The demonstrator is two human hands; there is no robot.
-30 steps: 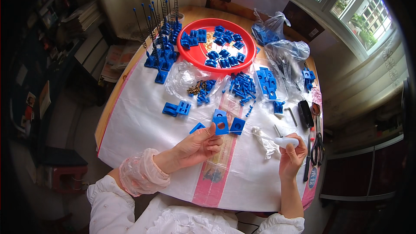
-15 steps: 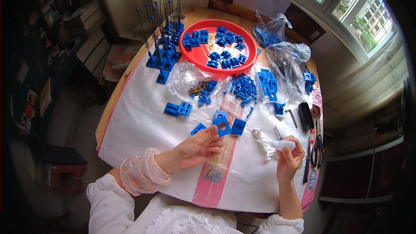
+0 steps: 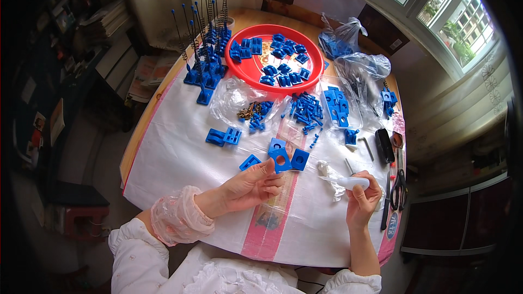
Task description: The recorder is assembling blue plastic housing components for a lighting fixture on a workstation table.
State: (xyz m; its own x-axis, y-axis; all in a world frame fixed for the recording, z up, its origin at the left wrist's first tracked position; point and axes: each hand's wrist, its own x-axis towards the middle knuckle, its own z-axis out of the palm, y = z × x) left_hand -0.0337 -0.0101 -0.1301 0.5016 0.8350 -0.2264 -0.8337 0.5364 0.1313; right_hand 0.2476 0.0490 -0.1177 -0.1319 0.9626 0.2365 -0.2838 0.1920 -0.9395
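My left hand (image 3: 246, 186) pinches a blue square plastic plate with a round hole (image 3: 283, 169) between thumb and fingers, tilted above the table. In my right hand (image 3: 364, 202) is a small white bottle (image 3: 354, 183), its tapered tip pointing left. The bottle is apart from the plate. Crumpled white film (image 3: 335, 189) lies just left of the bottle. Behind the held plate rest two more holed blue plates, one to the right (image 3: 298, 166) and one partly covered (image 3: 276, 142). A flat blue piece (image 3: 250, 161) lies left of them, beyond my left wrist.
A red round tray (image 3: 233, 74) holds blue assemblies. Blue bases with upright springs (image 3: 204, 97) crowd the far left. Loose blue pegs (image 3: 306, 111), a bag of small screws (image 3: 222, 103) and a clear box (image 3: 357, 117) lie mid-table. Scissors (image 3: 400, 191) and a hex key (image 3: 366, 148) are right.
The held plate has turned slightly, and the bottle's tip has shifted a little to the left. Both hands otherwise stay in about the same places.
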